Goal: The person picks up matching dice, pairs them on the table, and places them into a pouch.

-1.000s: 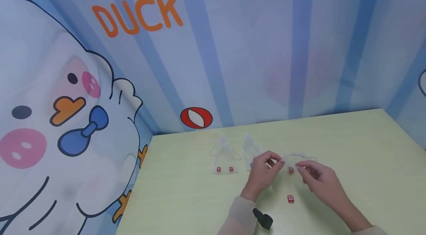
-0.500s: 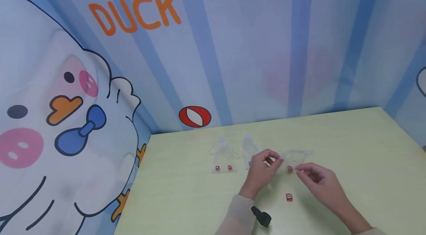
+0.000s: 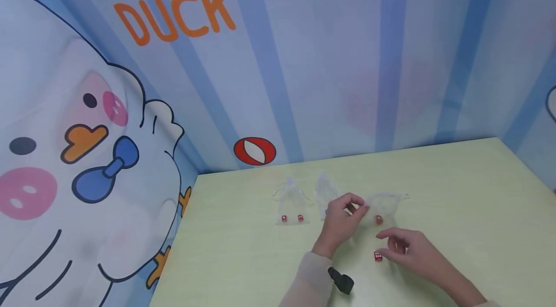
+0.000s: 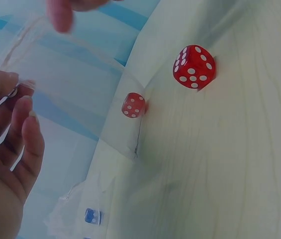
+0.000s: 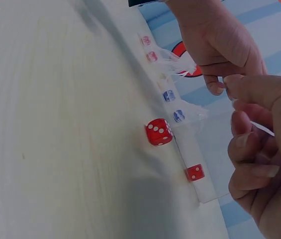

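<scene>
My left hand pinches the mouth edge of a sheer white drawstring bag. One red die lies inside near its bottom; in the left wrist view this die shows through the mesh. A second red die sits loose on the table in front of the bag. Beside it is my right hand, thumb and forefinger apart with nothing between them. In the head view the thumb tip overlaps the die's edge; whether they touch, I cannot tell. The loose die stands apart from the fingers in the right wrist view.
Left of the hands, a sheer bag with two red dice lies on the pale table. Between them is another bag with blue dice, partly hidden by my left hand. A blue duck-print backdrop rises behind the table.
My right hand has let go of the bag's edge and come down toward the loose die, its thumb and forefinger parting. The left hand keeps its hold on the bag.
</scene>
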A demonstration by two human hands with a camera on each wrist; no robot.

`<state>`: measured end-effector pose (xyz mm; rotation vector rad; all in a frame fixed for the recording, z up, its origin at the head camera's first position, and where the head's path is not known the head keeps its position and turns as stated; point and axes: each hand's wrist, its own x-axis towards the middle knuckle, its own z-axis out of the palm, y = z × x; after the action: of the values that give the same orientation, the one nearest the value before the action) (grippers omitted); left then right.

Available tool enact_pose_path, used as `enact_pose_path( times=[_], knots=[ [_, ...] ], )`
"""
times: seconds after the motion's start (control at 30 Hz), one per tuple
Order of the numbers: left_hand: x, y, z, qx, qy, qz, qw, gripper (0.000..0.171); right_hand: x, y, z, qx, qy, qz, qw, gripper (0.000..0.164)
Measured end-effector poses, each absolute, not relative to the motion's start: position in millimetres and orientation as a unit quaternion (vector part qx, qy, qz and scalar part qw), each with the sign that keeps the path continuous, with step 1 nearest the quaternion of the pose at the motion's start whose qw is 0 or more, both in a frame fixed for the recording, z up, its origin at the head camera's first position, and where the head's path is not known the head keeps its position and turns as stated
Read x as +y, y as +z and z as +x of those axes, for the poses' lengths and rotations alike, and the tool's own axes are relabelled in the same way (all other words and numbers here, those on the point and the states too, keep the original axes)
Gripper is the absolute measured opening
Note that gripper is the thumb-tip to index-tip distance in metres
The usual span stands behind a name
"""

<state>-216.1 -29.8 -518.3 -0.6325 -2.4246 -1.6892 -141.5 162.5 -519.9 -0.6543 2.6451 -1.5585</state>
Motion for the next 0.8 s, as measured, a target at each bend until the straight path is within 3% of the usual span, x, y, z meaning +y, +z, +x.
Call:
enact_pose_path(
  times=[0.13, 0.27, 0.8],
  knots=[
    [-30.5, -516.8, -217.4, -0.799, -0.561, -0.208, 0.056, 0.004, 163.4, -528.0, -147.3, 0.858, -0.46, -0.216, 0.073, 0.027],
    [-30.7, -517.2, -216.9, -0.799, -0.563, -0.203, 0.049, 0.004, 162.5, -535.3, -148.7, 0.87, -0.436, -0.204, 0.109, 0.022],
    [-31.2, -520.5, -216.2, -0.797, -0.568, -0.2, 0.044, 0.005, 155.7, -548.9, -147.8, 0.889, -0.413, -0.173, 0.101, 0.007]
  ],
)
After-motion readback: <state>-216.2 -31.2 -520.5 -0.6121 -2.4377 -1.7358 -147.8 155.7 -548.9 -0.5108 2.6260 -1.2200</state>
